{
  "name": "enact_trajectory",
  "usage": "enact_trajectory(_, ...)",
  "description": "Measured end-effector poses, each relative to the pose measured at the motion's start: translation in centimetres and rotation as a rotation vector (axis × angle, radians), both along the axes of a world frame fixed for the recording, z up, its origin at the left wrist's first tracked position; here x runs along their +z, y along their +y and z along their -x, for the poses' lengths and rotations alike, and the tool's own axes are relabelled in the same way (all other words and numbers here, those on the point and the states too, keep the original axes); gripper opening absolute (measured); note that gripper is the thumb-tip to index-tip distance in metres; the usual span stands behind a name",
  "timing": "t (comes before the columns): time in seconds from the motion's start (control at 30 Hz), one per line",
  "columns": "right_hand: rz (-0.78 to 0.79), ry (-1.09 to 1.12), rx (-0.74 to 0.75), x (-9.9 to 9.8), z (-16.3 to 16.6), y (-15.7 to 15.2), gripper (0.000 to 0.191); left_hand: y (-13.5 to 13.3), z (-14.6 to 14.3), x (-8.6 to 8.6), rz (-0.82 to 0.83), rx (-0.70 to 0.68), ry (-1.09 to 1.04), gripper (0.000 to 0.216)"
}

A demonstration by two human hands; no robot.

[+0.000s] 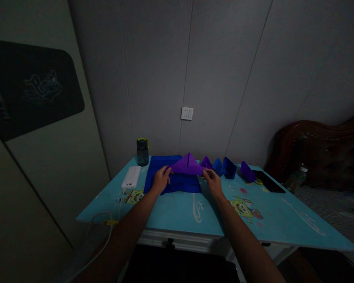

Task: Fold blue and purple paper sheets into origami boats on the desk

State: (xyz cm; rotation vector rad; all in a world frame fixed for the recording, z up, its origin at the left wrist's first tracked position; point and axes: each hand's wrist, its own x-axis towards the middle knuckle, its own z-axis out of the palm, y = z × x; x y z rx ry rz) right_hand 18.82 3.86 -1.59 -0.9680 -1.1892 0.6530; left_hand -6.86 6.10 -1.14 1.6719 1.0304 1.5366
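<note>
A folded purple paper (186, 165) with a peaked top is held between both hands above a stack of dark blue paper sheets (174, 175). My left hand (161, 179) pinches its left corner, fingers closed on the paper. My right hand (211, 180) pinches its right corner. Both hands rest low over the light blue table (177, 214).
Several folded paper boats, purple (206, 162), blue (225, 167) and purple (247, 171), stand at the back right. A dark jar (142, 152), a white power bank (131, 177) with a cable, and a black phone (268, 181) lie on the table. A bed headboard (318, 153) stands right.
</note>
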Motion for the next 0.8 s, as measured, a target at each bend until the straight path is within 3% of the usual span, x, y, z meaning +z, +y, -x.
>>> enact_trajectory(0.27, 0.031, -0.103, 0.007, 0.38, -0.19, -0.56, 0.04, -0.29, -0.08, 0.22, 0.01, -0.01, -0.063, 0.042)
enact_trajectory(0.4, 0.019, -0.046, 0.041, 0.43, -0.27, -0.56, 0.036, -0.33, -0.08, 0.2, 0.011, -0.03, -0.067, 0.041)
enact_trajectory(0.5, -0.042, 0.045, 0.011, 0.5, -0.2, -0.46, 0.034, -0.39, -0.09, 0.15, 0.012, -0.044, -0.033, 0.042)
enact_trajectory(0.63, -0.023, 0.097, -0.013, 0.54, -0.13, -0.32, 0.047, -0.45, -0.1, 0.09, 0.029, -0.018, -0.021, 0.048)
enact_trajectory(0.8, 0.006, 0.036, -0.096, 0.38, -0.12, -0.22, 0.038, -0.43, -0.2, -0.19, -0.008, 0.031, 0.024, 0.053)
